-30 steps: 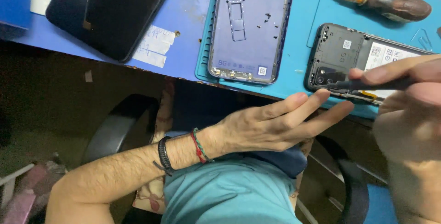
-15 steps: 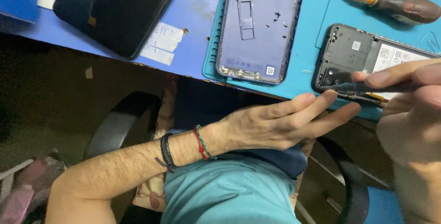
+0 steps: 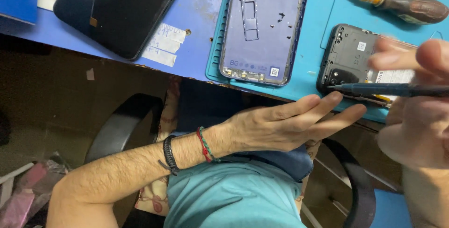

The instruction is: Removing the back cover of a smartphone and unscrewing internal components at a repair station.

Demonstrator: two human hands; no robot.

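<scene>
At right of the frame, the right hand [image 3: 416, 116] grips a thin tool [image 3: 388, 89] against the opened phone [image 3: 351, 60] at the table [image 3: 196, 13] edge. The left hand [image 3: 285, 125], open and flat, steadies it; a slip could gouge components.

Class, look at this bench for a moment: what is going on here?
A person is working on an opened phone lying on a teal mat. The right hand holds a thin dark tool with its tip at the phone's lower edge, while the left hand steadies that edge with flat fingers. A detached back cover with tiny screws lies beside it, a screwdriver further back, and a dark screen to the left.
</scene>
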